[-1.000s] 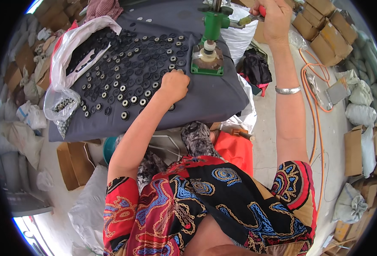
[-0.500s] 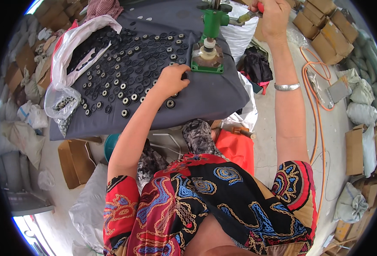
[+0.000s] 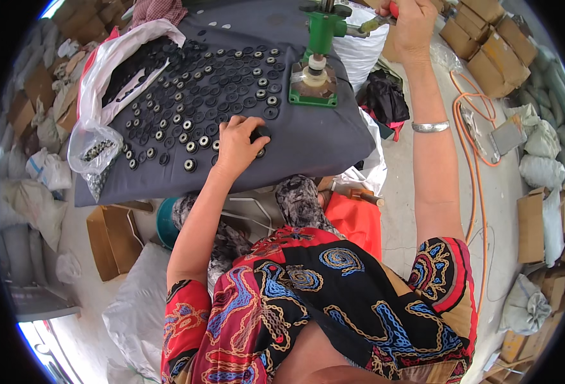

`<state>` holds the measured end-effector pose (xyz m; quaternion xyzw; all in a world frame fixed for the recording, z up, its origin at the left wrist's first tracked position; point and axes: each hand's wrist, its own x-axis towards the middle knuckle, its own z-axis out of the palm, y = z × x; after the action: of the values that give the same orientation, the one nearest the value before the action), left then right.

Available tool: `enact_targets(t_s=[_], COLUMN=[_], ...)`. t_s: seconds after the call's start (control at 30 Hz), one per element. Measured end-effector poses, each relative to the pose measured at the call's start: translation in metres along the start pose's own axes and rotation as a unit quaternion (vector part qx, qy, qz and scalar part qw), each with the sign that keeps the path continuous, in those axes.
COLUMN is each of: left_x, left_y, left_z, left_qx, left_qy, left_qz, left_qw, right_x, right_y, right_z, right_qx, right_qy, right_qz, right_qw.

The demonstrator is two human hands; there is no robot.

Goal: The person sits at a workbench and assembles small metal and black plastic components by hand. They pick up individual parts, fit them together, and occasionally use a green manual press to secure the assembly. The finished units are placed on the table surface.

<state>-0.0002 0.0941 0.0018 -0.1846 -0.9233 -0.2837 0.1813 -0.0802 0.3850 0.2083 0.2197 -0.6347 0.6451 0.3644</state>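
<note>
My left hand (image 3: 236, 148) is low over the dark cloth-covered table (image 3: 334, 150), thumb and fingers closed around a small black wheel (image 3: 261, 132). Several more black wheels (image 3: 271, 112) lie spread over the cloth to the left and beyond, some with a metal bearing (image 3: 190, 164) in the centre. At the table's far right stands a green hand press (image 3: 321, 35) with pale round fittings (image 3: 315, 75) above its base. My right hand (image 3: 414, 29), raised at the top right, grips the press lever (image 3: 373, 25) by its red end; the fingers are partly cut off by the frame edge.
A white sack of black parts (image 3: 92, 96) lies open at the table's left, beside a clear bag of small metal parts (image 3: 97, 157). Cardboard boxes (image 3: 497, 54) and full sacks line both sides. An orange hose (image 3: 477, 179) runs along the floor at right.
My left hand has moved left and toward me, away from the press, with a black wheel between its fingers. My right hand stays on the lever, nearly unmoved.
</note>
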Motion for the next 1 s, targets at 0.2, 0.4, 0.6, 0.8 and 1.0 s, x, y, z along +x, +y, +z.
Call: enact_targets(t_s=[0.2, 0.4, 0.6, 0.8, 1.0], left_x=[-0.002, 0.012, 0.014, 0.022, 0.018], left_y=[-0.006, -0.008, -0.011, -0.001, 0.010], left_z=[-0.001, -0.005, 0.002, 0.030, 0.045], left_qx=[0.065, 0.057, 0.046, -0.003, -0.054], left_qy=[-0.018, -0.094, -0.084, -0.034, 0.009], left_qz=[0.102, 0.104, 0.121, 0.124, 0.065], left_qw=[0.993, 0.988, 0.988, 0.992, 0.996], right_x=[-0.002, 0.000, -0.003, 0.000, -0.006], right_y=[-0.002, 0.001, -0.001, 0.006, -0.006], right_z=[0.002, 0.000, 0.003, -0.002, 0.005], right_qx=[-0.010, -0.011, -0.015, 0.020, -0.041], right_qy=[0.003, 0.010, 0.023, 0.020, 0.032], right_qz=[0.002, 0.001, 0.007, 0.004, 0.007], right_qw=[1.000, 1.000, 1.000, 1.000, 0.999])
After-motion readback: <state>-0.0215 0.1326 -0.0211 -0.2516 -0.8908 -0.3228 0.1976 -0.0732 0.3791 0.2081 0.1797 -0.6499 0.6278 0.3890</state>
